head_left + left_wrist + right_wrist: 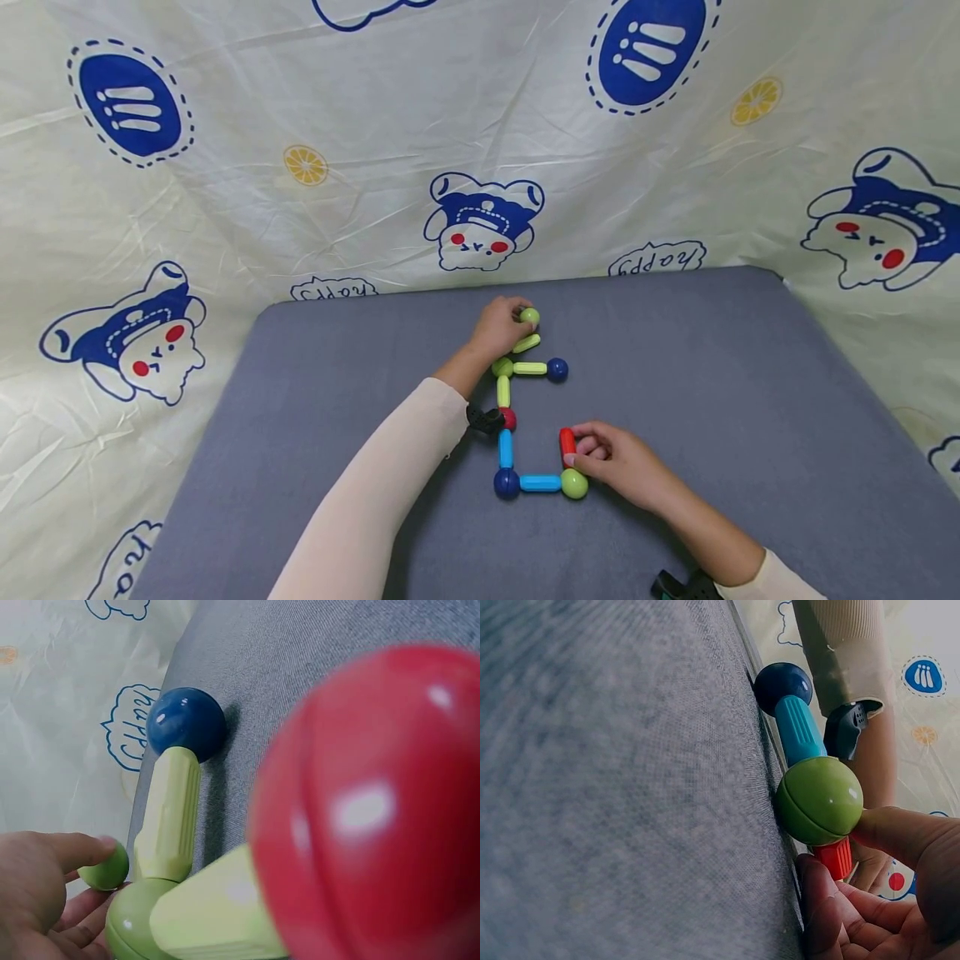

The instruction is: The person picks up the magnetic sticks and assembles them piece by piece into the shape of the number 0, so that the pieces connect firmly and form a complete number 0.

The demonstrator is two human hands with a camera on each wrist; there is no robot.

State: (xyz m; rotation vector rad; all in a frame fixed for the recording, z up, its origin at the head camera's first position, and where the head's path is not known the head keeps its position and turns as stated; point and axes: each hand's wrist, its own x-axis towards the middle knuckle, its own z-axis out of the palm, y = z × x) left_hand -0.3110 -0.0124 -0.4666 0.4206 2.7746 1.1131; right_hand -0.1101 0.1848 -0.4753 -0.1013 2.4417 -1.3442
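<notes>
In the head view my left hand (501, 325) is at the far end of a chain of balls and rods, pinching a small green ball (529, 317). A yellow-green rod (527, 343) lies just below that ball, partly covered by the hand. My right hand (611, 458) pinches a red rod (567, 447), which stands against a green ball (574, 484) at the near right corner. In the right wrist view, thumb and fingers are around the red rod (834, 859), beside the larger-looking green ball (821, 801).
Blue rods (540, 483) join at a dark blue ball (507, 483) and run up to a red ball (507, 418). Above it, yellow-green rods (530, 368) meet a green ball (502, 367) and another dark blue ball (557, 370). Grey cloth (712, 375) covers the table.
</notes>
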